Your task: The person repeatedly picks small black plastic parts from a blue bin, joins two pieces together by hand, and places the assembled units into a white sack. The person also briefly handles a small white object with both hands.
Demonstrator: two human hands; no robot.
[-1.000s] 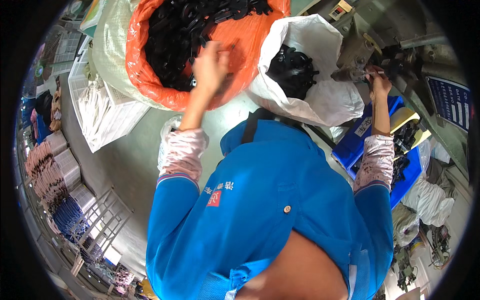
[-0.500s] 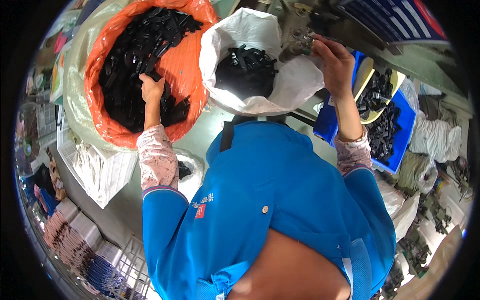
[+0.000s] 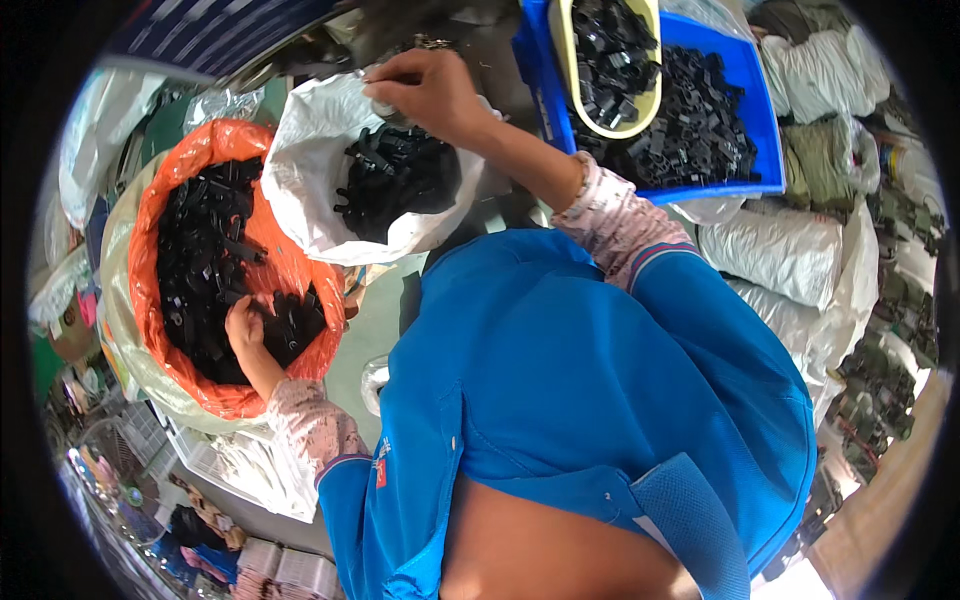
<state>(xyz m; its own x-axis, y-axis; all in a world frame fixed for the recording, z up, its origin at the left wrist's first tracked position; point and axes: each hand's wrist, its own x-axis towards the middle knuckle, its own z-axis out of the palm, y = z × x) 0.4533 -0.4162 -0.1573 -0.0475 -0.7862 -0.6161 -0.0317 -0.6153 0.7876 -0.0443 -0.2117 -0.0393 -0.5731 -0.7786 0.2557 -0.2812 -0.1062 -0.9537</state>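
My left hand (image 3: pixel 246 328) reaches into an orange plastic-lined sack (image 3: pixel 143 290) at the left, fingers closed on a black plastic part among a heap of similar black parts (image 3: pixel 195 270). Raised over the far rim of a white woven bag (image 3: pixel 300 215), my right hand (image 3: pixel 430 95) is closed in a pinch; what its fingertips hold, if anything, is too small to make out. Inside the white bag lie more black plastic parts (image 3: pixel 400 185), curved and shiny, below the right hand.
At the far right, a blue bin (image 3: pixel 770 150) holds small black pieces, with a pale yellow tub (image 3: pixel 648 110) of pieces on top. Wrapped white bundles (image 3: pixel 780 250) lie further right. A white crate (image 3: pixel 200 450) stands near the left sack. Dark machinery (image 3: pixel 470 45) stands beyond the white bag.
The view has swung to the right, and the bags now appear further left. My left hand has moved to the near part of the orange sack; my right hand is now over the white bag's far rim.
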